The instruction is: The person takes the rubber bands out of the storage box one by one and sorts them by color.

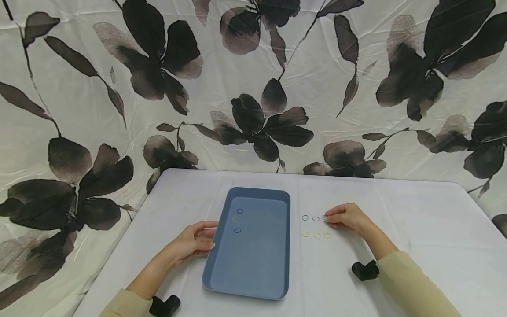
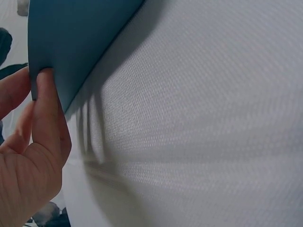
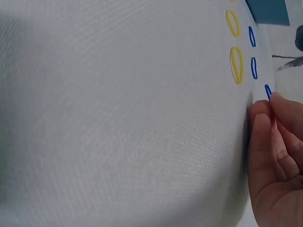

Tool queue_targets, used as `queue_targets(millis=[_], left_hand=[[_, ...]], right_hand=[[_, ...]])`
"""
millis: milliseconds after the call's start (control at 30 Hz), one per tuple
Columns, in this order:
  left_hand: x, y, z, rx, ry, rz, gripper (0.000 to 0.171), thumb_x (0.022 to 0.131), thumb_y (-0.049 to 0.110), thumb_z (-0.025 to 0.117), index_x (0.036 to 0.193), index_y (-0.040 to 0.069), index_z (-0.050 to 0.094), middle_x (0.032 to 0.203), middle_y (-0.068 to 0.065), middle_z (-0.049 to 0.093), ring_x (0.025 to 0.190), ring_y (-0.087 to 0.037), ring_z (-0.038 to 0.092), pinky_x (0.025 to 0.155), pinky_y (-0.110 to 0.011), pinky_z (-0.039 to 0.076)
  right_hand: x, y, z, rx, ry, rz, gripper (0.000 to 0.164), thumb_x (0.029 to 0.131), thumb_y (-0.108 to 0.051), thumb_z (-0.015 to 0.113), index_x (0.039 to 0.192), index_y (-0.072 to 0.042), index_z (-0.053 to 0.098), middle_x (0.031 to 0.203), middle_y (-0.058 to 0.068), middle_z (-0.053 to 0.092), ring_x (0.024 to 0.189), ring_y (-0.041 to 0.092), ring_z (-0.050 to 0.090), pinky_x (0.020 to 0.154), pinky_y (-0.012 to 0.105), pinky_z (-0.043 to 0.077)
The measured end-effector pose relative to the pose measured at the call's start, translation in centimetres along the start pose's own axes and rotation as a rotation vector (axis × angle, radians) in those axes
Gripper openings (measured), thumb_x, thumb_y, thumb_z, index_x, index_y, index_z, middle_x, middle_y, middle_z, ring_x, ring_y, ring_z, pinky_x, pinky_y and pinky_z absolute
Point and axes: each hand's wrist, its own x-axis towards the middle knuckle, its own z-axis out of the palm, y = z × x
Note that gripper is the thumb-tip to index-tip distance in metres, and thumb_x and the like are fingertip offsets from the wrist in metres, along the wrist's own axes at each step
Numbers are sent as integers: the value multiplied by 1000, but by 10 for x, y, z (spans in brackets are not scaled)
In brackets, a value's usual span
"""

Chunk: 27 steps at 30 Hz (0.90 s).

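A blue rectangular tray (image 1: 253,273) lies on the white table. My left hand (image 1: 194,242) grips its left rim, with fingers on both sides of the wall in the left wrist view. Inside the tray lie a blue rubber band (image 1: 240,208), a yellow one below it and another blue one. Right of the tray, my right hand (image 1: 348,220) pinches a blue rubber band (image 3: 268,91) between thumb and fingertips. Two more blue rubber bands (image 3: 254,68) lie in line with it on the table. A row of three yellow rubber bands (image 1: 317,236) lies nearer to me.
The white table (image 1: 420,229) has its far edge against a hanging cloth (image 1: 325,88) printed with dark flowers. A black device (image 1: 365,270) sits at the right wrist, and another black device (image 1: 165,305) at the left wrist.
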Motion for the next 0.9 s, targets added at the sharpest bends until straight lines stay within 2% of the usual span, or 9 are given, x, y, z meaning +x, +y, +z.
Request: queue_targets(millis=[367, 500, 600, 800, 900], left_hand=[[-1, 0, 0, 0, 5, -2, 66, 83, -2, 64, 139, -6, 32, 120, -22, 49, 95, -22, 58, 76, -34, 52], [-2, 1, 1, -2, 7, -1, 65, 83, -3, 64, 139, -6, 32, 120, -22, 49, 95, -21, 58, 75, -34, 52], [-3, 2, 1, -4, 10, -2, 66, 83, -3, 64, 139, -6, 31, 120, -23, 49, 95, -21, 58, 75, -34, 52], [-2, 4, 3, -6, 3, 3, 65, 83, -2, 65, 139, -5, 32, 122, -24, 49, 95, -20, 58, 74, -33, 52], [-2, 4, 2, -10, 6, -2, 65, 83, -3, 64, 139, -5, 32, 121, -24, 49, 94, -20, 59, 74, -33, 52]], right_hand=[[2, -2, 3, -113, 16, -10, 18, 81, 0, 68, 96, 11, 66, 79, 4, 66, 66, 11, 60, 62, 24, 52], [2, -3, 1, -129, 3, -10, 16, 78, -3, 73, 89, 8, 68, 78, 6, 66, 63, 11, 60, 60, 23, 52], [1, -6, 1, -139, -2, -1, 15, 77, -3, 74, 86, 6, 69, 75, 6, 66, 61, 10, 60, 58, 22, 51], [1, -8, 3, -192, 53, 41, 16, 77, -2, 73, 90, 7, 69, 75, 5, 66, 59, 10, 58, 56, 23, 50], [1, -10, 1, -219, 35, 30, 14, 76, -4, 74, 86, 5, 70, 74, 5, 66, 58, 10, 57, 55, 22, 49]])
